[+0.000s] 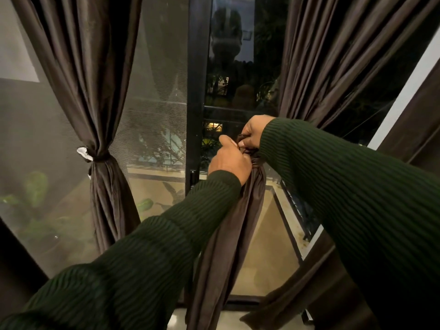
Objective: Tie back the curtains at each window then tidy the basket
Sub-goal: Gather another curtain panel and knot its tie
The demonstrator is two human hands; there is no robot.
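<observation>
Both hands met at the gathered waist of the right curtain [238, 210], a little toward three o'clock from the centre of the view. The left hand [228, 160] had its grip closed round the bunched brown cloth, fingers curled into the folds, and the right hand [252, 132], just above it at about one o'clock and touching it, pinched a dark bit of fabric at the same spot (whether a tie or the curtain's own cloth could not be told). Both arms wore ribbed dark green sleeves [345, 186]. Below the hands the curtain hung down in a narrow tail toward six o'clock. At nine o'clock the left curtain [100, 115] was already cinched by a dark tie-back [101, 157] with a white piece at its edge. The black window frame [197, 91] stood between the two curtains.
</observation>
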